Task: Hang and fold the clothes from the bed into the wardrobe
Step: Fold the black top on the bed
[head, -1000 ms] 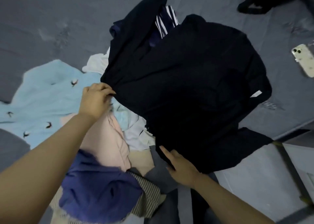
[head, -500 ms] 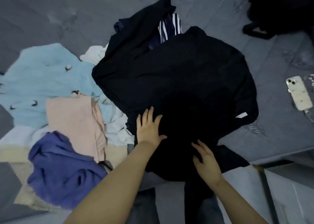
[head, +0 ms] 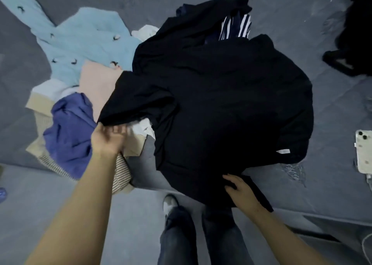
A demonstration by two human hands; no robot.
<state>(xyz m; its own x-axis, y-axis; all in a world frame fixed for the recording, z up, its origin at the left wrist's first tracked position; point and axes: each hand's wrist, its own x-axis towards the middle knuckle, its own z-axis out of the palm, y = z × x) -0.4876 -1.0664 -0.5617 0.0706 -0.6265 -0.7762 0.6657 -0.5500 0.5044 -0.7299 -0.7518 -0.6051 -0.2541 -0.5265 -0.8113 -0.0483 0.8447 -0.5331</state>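
A large black garment (head: 221,103) lies spread on the grey bed (head: 332,107), on top of a heap of clothes. My left hand (head: 109,138) grips the end of its left sleeve, which is pulled out over the pile. At the bed's near edge, my right hand (head: 241,192) holds the garment's lower hem, thumb on top. A navy piece with white stripes (head: 235,27) peeks out behind the black garment. To the left lie a light blue garment (head: 80,43), a pink one (head: 96,79), a purple one (head: 70,128) and a beige striped one (head: 120,176).
A white phone (head: 364,152) with a cable lies on the bed at the right edge. A black bag (head: 354,33) sits at the top right. My legs and a shoe (head: 171,202) stand on the grey floor against the bed.
My left hand left the garment's front and took the left sleeve end, drawing it out to the left. My right hand slid down to the lower hem. The view moved closer.
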